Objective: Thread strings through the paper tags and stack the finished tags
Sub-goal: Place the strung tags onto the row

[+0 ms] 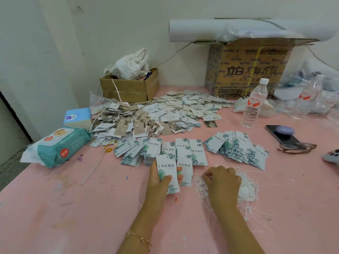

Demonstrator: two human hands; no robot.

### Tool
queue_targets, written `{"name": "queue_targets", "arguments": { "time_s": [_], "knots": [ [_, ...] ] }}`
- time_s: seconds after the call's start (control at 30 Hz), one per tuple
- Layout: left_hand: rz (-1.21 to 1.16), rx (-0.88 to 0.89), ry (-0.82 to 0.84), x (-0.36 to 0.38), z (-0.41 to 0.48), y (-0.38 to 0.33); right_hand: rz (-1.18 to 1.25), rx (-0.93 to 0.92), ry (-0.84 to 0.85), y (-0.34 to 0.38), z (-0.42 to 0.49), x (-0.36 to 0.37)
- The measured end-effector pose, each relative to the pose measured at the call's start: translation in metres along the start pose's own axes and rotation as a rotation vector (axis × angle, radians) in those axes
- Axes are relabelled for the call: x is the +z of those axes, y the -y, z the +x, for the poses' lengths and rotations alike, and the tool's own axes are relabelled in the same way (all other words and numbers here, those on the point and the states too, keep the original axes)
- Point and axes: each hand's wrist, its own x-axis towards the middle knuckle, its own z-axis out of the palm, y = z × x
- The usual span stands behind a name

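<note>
My left hand grips a white paper tag with green leaf print, thumb across its face. My right hand reaches into a tangle of white strings on the pink table, fingers curled and pinching at strands. Unthreaded leaf tags lie in rows just beyond my hands. A fanned stack of tags with strings lies to the right. A big heap of other strung tags covers the middle of the table.
A wet-wipes pack and tissue box lie at the left. Two cardboard boxes stand at the back. A water bottle, a phone and glasses lie at the right.
</note>
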Motion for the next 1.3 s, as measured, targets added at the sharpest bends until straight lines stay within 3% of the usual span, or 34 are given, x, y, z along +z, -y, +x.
{"name": "queue_targets", "arguments": {
  "time_s": [0.3, 0.53, 0.63, 0.77, 0.97, 1.13, 1.3],
  "knots": [
    [-0.046, 0.122, 0.02, 0.0, -0.003, -0.005, 0.317, -0.058, -0.246, 0.003, -0.001, -0.01],
    [0.074, 0.156, 0.03, 0.001, -0.006, -0.004, 0.907, -0.14, -0.425, 0.012, -0.006, -0.02],
    [0.171, 0.19, 0.042, 0.005, -0.007, -0.004, 1.02, -0.175, -0.37, 0.016, -0.006, -0.021],
    [0.281, 0.193, 0.081, 0.008, -0.009, -0.003, 1.179, -0.194, -0.124, 0.02, -0.009, -0.02],
    [0.412, 0.236, 0.132, 0.012, -0.01, -0.002, 1.187, -0.262, 0.156, 0.028, -0.016, -0.018],
    [0.38, 0.258, 0.104, 0.012, -0.01, -0.005, 1.164, -0.303, 0.179, 0.027, -0.015, -0.015],
    [0.262, 0.195, 0.012, 0.008, -0.008, -0.005, 1.014, -0.298, -0.001, 0.021, -0.01, -0.009]
  ]
}}
